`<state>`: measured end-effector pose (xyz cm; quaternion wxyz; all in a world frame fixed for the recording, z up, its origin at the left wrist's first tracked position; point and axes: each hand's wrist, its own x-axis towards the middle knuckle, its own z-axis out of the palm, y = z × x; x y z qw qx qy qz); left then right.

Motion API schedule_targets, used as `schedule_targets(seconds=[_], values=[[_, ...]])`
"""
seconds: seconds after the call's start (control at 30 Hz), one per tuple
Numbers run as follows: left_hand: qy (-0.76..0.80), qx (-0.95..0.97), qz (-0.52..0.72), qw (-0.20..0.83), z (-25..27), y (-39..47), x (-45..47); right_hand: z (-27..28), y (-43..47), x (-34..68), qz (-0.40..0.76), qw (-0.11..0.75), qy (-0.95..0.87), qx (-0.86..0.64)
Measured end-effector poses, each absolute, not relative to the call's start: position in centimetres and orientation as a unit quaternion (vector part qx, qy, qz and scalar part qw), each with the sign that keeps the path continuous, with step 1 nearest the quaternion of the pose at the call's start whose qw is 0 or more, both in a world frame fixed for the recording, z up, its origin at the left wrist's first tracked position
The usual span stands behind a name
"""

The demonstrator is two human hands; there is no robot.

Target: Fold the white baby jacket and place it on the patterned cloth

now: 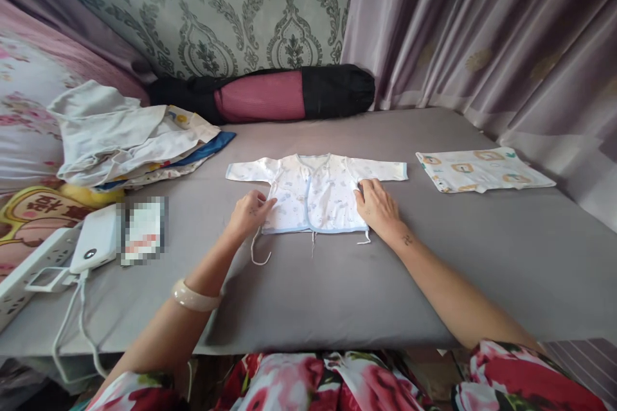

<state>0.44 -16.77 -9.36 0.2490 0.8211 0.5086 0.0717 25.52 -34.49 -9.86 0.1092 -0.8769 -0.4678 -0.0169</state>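
- White cotton, printed pale and trimmed in light blue: a baby wrap shirt [315, 192] lies flat, front up, on the grey mattress [337, 295], sleeves spread wide; I take it as my landmark.
- Its long axis runs sleeve to sleeve, left to right across my view, and the body hangs toward me with loose ties trailing off the hem.
- My left hand [250, 213] rests at the shirt's lower left edge, fingers loosely curled and touching the cloth just under the left sleeve; I cannot tell whether they pinch it.
- My right hand [378, 207] lies palm down on the shirt's right edge, fingers flat and close together, holding nothing.
- Both hands flank the shirt at about equal reach; the cloth lies between them and just beyond the fingertips.
- Right of the shirt, well apart, sits a folded printed cloth [482, 170].
- Left of the shirt, a heap of clothes [125, 138]; nearer me on that side, a white power bank [96, 237] with its cable.
- Behind the shirt, against the patterned wall, a rolled mat in a black bag [270, 95].
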Motion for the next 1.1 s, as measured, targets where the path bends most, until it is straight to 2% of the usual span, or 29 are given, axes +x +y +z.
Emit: schedule_targets(seconds=[0.1,0.2,0.33,0.47,0.63,0.73,0.9,1.1], values=[[0.487,0.780,0.061,0.388,-8.6,-17.5,-1.5,-10.2,-34.7,24.8,-0.053,0.126,-0.580,-0.803],[0.453,0.733,0.026,0.506,-7.7,-18.0,-3.3,-10.8,-34.8,23.9,-0.016,0.120,-0.658,-0.744],[0.438,0.714,-0.021,0.546,-6.8,-17.3,-5.6,-11.8,-35.0,23.0,0.050,0.087,-0.681,-0.725],[0.495,0.722,-0.005,0.483,-6.1,-15.4,-7.1,-12.2,-35.2,22.9,0.073,0.080,-0.671,-0.734],[0.538,0.742,0.156,0.368,-4.2,-14.1,-5.9,-11.9,-35.2,22.9,0.079,0.075,-0.670,-0.735],[0.477,0.777,0.231,0.340,-3.5,-14.4,-3.3,-11.7,-35.2,22.9,0.083,0.079,-0.669,-0.734],[0.356,0.879,0.236,0.212,-5.1,-16.3,1.9,-11.5,-35.4,22.8,0.082,0.087,-0.670,-0.732],[0.118,0.972,0.138,0.147,-9.0,-19.3,6.8,-11.6,-35.5,22.9,0.074,0.095,-0.672,-0.730]])
